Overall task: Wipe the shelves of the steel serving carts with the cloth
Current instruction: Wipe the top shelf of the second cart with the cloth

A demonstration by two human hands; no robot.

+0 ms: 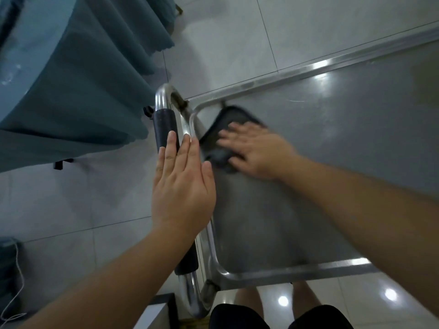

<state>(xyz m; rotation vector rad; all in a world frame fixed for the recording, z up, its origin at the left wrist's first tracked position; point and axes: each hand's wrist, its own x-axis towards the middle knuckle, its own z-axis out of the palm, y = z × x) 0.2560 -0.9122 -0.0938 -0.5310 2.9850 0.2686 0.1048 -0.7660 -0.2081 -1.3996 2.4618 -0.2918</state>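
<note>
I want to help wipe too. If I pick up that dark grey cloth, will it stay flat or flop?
The dark grey cloth would probably flop: it already bunches under the right hand. It looks thin, so likely light. It should slide easily on the shiny steel cart shelf.

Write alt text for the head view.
The right hand presses a dark cloth flat into the corner of a steel cart's top shelf. The left hand, fingers straight, rests over the cart's push handle; a teal tablecloth hangs nearby.

Dark grey crumpled cloth point(223, 141) flat on dull steel cart top shelf point(332, 138), near raised-rim handle-side corner.
</note>
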